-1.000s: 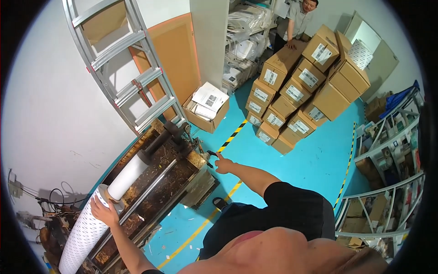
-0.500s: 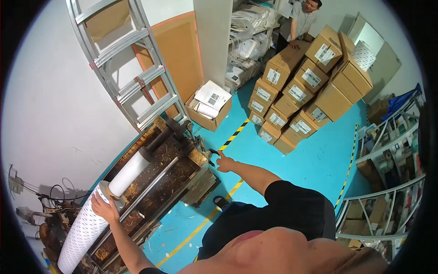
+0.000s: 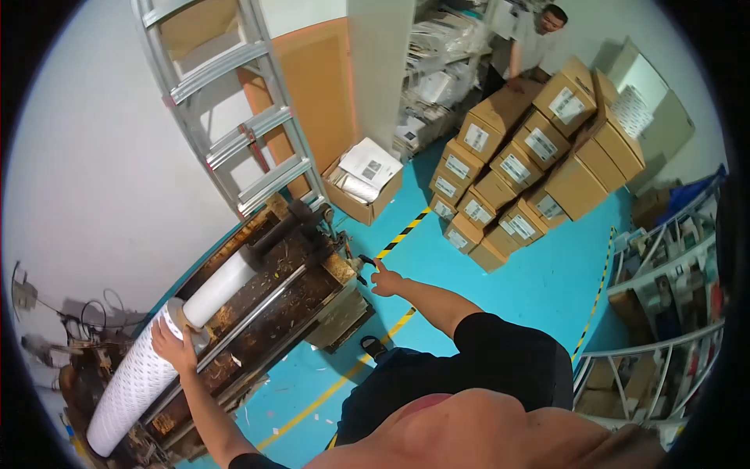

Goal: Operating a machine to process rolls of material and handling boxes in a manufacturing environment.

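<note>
A long roll of white sheet material with small printed marks [image 3: 133, 391] lies on the dark, worn machine [image 3: 266, 309] at my left. My left hand [image 3: 175, 345] rests over the roll's near-core end, fingers spread on its surface. From that end a plain white cylinder [image 3: 221, 288] runs on to a dark shaft [image 3: 273, 241]. At the machine's far right corner, my right hand [image 3: 387, 281] is closed at a small black handle [image 3: 366, 259]; the fingers' inner side is partly hidden. A bare metal rod [image 3: 258, 314] runs alongside the roll.
Stacked cardboard boxes [image 3: 494, 190] stand on the blue floor, with another person [image 3: 531, 47] behind them. An aluminium ladder [image 3: 269, 121] leans by the wall. An open carton of papers [image 3: 363, 205] sits beyond the machine. Metal shelving [image 3: 664, 344] is at the right.
The view has shifted slightly, moving the boxes and ladder rightward in the picture. My left hand still rests on the roll, and my right hand stays at the black handle.
</note>
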Available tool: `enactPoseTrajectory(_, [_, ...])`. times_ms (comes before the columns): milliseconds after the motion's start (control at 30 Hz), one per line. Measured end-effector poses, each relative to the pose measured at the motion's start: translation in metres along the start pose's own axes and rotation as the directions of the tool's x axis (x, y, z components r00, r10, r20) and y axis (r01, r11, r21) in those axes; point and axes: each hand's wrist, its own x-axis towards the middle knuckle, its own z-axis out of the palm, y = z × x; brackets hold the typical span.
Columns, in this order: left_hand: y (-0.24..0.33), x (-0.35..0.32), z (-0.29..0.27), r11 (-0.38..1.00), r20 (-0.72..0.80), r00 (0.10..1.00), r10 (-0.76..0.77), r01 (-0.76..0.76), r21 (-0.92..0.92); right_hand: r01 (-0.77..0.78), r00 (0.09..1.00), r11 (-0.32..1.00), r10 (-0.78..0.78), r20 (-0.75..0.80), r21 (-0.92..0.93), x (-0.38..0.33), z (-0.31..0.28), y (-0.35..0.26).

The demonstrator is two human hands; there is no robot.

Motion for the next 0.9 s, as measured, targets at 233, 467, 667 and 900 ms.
enactPoseTrajectory(233, [-0.006,-0.003,-0.002,0.96,0.114,0.989,-0.093,0.119,-0.253,0.11,0.952,0.945,-0.011,-0.306,0.308,0.017,0.015,0.012])
enactPoseTrajectory(467, [0.002,-0.089,-0.064,0.872,0.027,0.98,-0.198,0.189,-0.452,0.457,0.826,0.841,-0.28,-0.49,0.29,-0.045,0.028,-0.108])
enactPoseTrajectory(667, [-0.101,-0.224,-0.145,0.764,0.248,0.908,-0.339,0.419,-0.491,0.799,0.513,0.601,-0.655,-0.555,0.03,-0.078,0.057,-0.292])
enactPoseTrajectory(900, [-0.252,-0.36,-0.259,0.689,0.24,0.79,-0.564,0.611,-0.39,0.906,0.407,0.413,-0.79,-0.459,0.093,-0.15,0.115,-0.522])
